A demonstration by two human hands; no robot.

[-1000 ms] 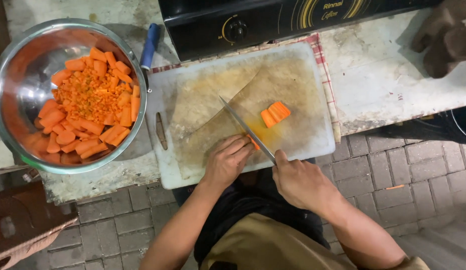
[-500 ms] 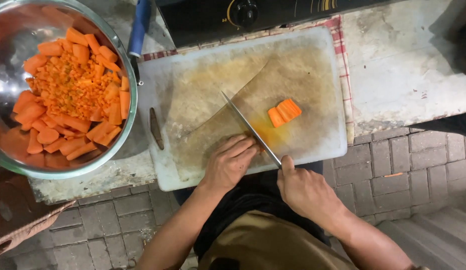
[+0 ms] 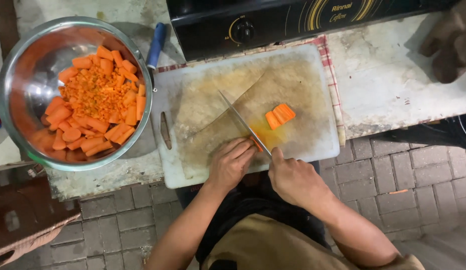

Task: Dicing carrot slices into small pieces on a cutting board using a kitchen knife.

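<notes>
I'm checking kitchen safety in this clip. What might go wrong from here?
1. The left hand pins a small carrot piece right against the knife blade; a slip may nick the fingertips.
2. The cutting board juts past the counter edge at the near side, so downward pressure might tip it.
3. The metal bowl of carrots also overhangs the counter and may get knocked off.

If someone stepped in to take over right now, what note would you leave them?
Right hand grips the knife, blade tip out across the cutting board.
Left hand pins a small carrot piece beside the blade.
A few cut carrot sticks lie on the board past the knife.
Done: the steel bowl on the left holds carrot chunks and fine dice.
Left: the pinned piece and the sticks are not yet diced.
</notes>
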